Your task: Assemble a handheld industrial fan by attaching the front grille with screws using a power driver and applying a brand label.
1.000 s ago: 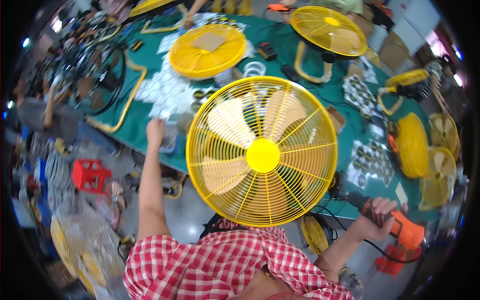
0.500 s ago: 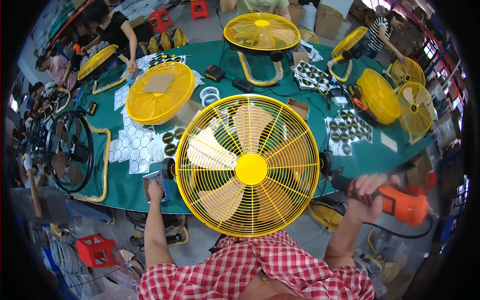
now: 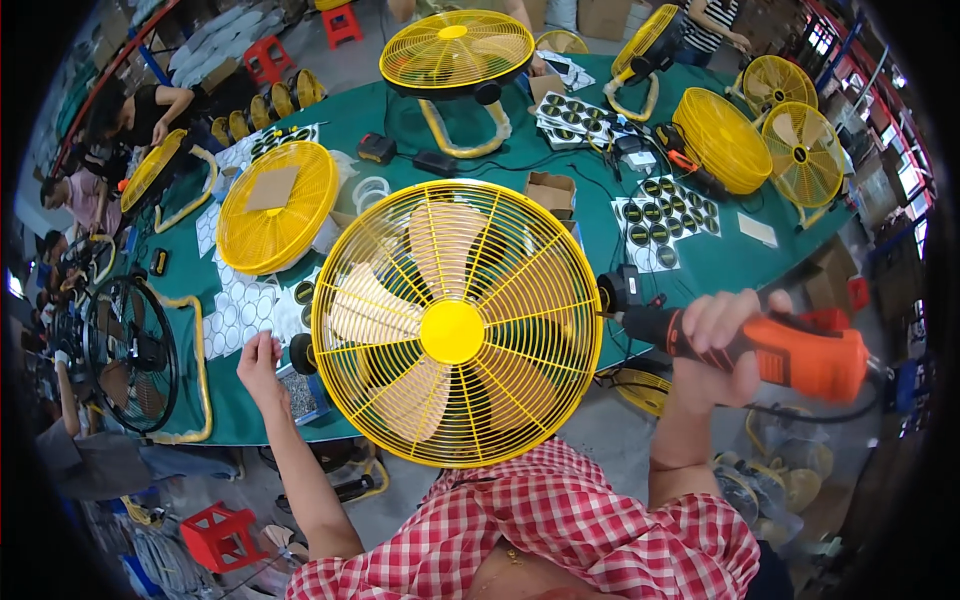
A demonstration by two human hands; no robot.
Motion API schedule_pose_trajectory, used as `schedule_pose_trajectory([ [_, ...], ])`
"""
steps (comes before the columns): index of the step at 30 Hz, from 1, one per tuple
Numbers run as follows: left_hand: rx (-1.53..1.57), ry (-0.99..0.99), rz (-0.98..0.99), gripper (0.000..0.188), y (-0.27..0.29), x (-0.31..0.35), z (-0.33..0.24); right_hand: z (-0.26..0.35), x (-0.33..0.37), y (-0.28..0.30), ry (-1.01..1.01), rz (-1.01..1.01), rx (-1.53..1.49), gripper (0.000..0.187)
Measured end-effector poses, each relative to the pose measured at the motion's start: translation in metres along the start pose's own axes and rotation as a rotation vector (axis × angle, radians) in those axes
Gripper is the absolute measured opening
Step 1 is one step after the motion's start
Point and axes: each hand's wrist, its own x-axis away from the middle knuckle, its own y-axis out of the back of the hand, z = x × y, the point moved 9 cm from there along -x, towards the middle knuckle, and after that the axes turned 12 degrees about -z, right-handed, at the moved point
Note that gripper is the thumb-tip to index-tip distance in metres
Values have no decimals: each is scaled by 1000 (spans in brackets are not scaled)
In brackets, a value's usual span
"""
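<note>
- Fan (image 3: 545, 400): upright before the wearer, at the near edge of the green table (image 3: 720, 262); what bears it underneath is hidden.
- Finished, as judged: front guard (image 3: 452, 200) fitted, tan blades (image 3: 450, 240) seated behind its bars, a knob (image 3: 302, 354) at the left side and a bracket (image 3: 620, 290) at the right.
- Outstanding, as judged: fixing at the sides. Whether any screw there is in or tight cannot be determined.
- Centre disc (image 3: 452, 331): plain yellow, bearing no dark label. A finished-looking fan at the right (image 3: 803, 156) has a dark centre; sheets of dark round labels (image 3: 668, 215) lie on the table.
- Right hand (image 3: 722, 345): fingers clamped around the handle of an orange power driver (image 3: 815, 358). Its nose points at the fan's right side, near the bracket; contact cannot be confirmed.
- Left hand (image 3: 264, 368): fingertips drawn together, raised just beside the knob and near a tray (image 3: 320, 392) of small parts. Whether anything small is pinched cannot be told.
- Beyond: a stack of yellow guards (image 3: 300, 230) topped with cardboard (image 3: 270, 188), and a second fan on a tube stand (image 3: 455, 60).
</note>
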Motion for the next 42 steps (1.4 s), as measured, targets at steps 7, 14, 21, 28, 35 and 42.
schedule_pose_trajectory([
  [7, 71, 262, 934, 24, -200, 211, -93, -10, -17, -10, -87, -42, -130, 48],
  [14, 80, 447, 1166, 15, -264, 290, -80, -23, -34, -12, -92, 38, -275, 51],
  [21, 91, 263, 1204, 11, -279, 293, -88, -39, -46, 1, -122, 48, -271, 54],
  [28, -37, 44, 1347, 11, -306, 276, -98, -80, -68, -3, -291, 221, -462, 56],
  [35, -354, -1014, 1385, 26, -399, 241, -117, -147, -89, 4, -147, 112, -190, 49],
  [42, -592, -911, 1485, 46, -435, 215, -57, -217, -81, 12, -183, 132, -62, 46],
])
